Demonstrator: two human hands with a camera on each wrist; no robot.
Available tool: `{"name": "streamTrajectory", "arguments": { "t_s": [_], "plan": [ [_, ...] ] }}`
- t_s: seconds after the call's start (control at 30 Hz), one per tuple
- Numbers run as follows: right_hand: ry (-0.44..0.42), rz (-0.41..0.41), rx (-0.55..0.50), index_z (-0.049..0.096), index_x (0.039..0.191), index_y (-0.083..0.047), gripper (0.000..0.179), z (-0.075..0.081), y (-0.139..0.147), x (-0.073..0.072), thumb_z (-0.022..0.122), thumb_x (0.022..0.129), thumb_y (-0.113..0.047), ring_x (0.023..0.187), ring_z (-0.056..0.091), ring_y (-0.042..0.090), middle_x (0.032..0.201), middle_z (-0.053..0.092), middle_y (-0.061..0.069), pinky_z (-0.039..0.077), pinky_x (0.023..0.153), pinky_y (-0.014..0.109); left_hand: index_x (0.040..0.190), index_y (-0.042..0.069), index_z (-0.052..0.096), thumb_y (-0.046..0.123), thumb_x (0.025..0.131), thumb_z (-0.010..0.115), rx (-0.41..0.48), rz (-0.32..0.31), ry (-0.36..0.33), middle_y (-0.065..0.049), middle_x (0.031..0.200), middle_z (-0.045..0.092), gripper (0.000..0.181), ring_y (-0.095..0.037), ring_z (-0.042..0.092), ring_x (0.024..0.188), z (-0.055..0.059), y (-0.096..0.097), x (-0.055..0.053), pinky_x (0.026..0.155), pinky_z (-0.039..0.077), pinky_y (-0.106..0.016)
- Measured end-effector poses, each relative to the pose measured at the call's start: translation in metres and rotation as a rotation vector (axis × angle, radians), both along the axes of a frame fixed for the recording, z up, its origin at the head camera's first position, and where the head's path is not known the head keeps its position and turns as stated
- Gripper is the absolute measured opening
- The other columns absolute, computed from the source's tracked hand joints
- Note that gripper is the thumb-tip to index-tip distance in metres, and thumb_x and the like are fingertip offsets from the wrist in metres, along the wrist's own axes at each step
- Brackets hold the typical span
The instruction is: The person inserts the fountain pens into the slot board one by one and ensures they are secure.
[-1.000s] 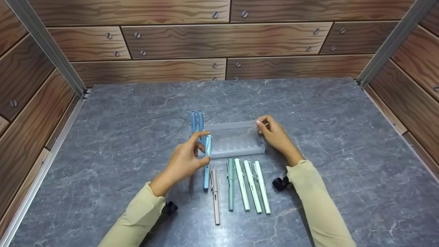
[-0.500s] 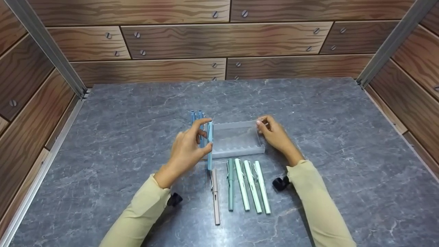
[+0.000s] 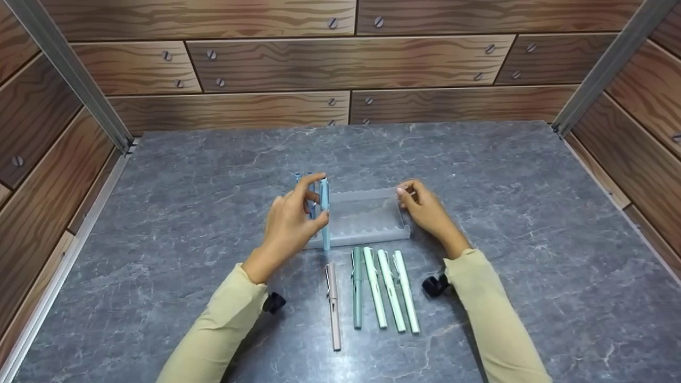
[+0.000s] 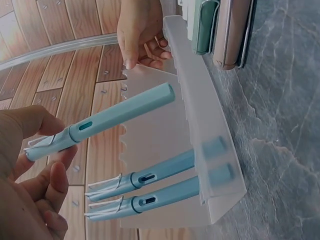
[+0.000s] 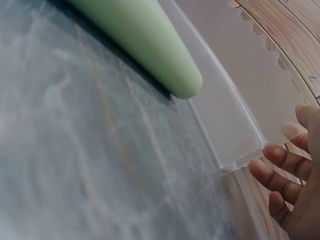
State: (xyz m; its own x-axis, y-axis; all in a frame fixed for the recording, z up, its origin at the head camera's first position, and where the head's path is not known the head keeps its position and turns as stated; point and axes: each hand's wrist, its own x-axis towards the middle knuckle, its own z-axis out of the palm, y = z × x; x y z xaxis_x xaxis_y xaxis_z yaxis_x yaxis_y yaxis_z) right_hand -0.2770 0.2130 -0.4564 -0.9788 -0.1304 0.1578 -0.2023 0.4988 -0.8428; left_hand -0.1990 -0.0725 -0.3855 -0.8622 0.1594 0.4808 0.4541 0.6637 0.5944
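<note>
My left hand (image 3: 287,221) pinches a light blue capped pen (image 4: 125,112) by its clip end, between thumb and fingers. The pen stands tilted over the left part of a clear plastic pen tray (image 3: 372,234) with scalloped rims. Two blue pens (image 4: 165,168) lie side by side in the tray's left slots, partly hidden behind my left hand in the head view. At the tray's far right corner, my right hand (image 3: 425,207) grips the edge between thumb and index finger, its other fingers loosely bent.
In front of the tray lie a pinkish-brown pen (image 3: 333,308), a dark green pen (image 3: 357,290) and several mint green pens (image 3: 391,292), roughly parallel. The grey marbled tabletop (image 3: 186,213) is bounded by wood-patterned walls (image 3: 346,64) at the back and sides.
My left hand has carried the light blue pen away from me, from the tray's front left to above its slots. My right hand stays at the tray's edge.
</note>
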Motion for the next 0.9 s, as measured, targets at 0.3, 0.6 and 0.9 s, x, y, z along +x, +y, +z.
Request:
{"name": "streamTrajectory", "arguments": {
  "t_s": [0.3, 0.6, 0.9],
  "plan": [
    [-0.008, 0.001, -0.022, 0.054, 0.113, 0.002, 0.025, -0.001, 0.000, 0.001, 0.051, 0.100, -0.018, 0.087, 0.063, 0.031, 0.098, 0.061, 0.017, 0.048, 0.073, 0.021, 0.129, 0.017, 0.053, 0.009, 0.077, 0.075, -0.006, 0.027, 0.109, 0.000, 0.085, 0.072, 0.057, -0.013, 0.051, 0.063, -0.003, 0.002, -0.009, 0.064, 0.028, -0.028],
    [-0.003, 0.009, -0.016, 0.054, 0.112, 0.002, 0.025, 0.001, -0.001, 0.003, 0.050, 0.101, -0.020, 0.085, 0.063, 0.030, 0.096, 0.061, 0.015, 0.047, 0.072, 0.019, 0.129, 0.018, 0.054, 0.012, 0.077, 0.075, -0.068, 0.062, 0.154, 0.000, 0.086, 0.072, 0.057, -0.015, 0.054, 0.063, -0.008, 0.002, -0.017, 0.061, 0.029, -0.028],
    [-0.029, 0.004, 0.014, 0.051, 0.114, 0.008, 0.024, 0.027, -0.012, 0.020, 0.046, 0.101, -0.012, 0.094, 0.061, 0.045, 0.100, 0.059, 0.024, 0.045, 0.074, 0.017, 0.128, 0.019, 0.054, 0.014, 0.077, 0.076, -0.101, 0.077, 0.179, -0.001, 0.088, 0.073, 0.056, -0.018, 0.058, 0.065, -0.015, 0.002, -0.022, 0.061, 0.034, -0.033]
  ]
}}
